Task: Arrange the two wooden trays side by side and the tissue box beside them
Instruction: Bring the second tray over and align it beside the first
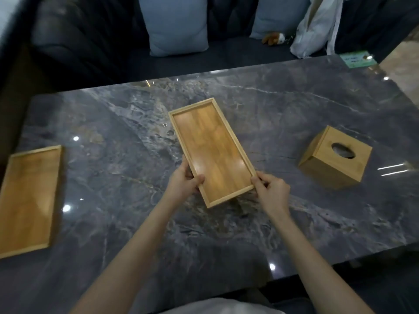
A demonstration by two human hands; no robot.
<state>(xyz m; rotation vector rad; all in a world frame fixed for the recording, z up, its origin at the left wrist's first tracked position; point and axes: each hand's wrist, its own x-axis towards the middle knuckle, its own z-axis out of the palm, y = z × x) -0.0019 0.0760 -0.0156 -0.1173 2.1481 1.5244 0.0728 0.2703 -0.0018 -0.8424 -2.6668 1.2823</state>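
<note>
A long wooden tray lies in the middle of the grey marble table, its length running away from me and tilted a little to the left. My left hand grips its near left rim, thumb over the edge. My right hand holds its near right corner. A second wooden tray lies flat at the far left of the table, partly cut off by the frame. The wooden tissue box, a cube with an oval opening on top, stands to the right, apart from both trays.
A dark sofa with two pale blue cushions runs behind the table. A white bag and a small plush toy lie on it. A green card sits at the table's far right corner.
</note>
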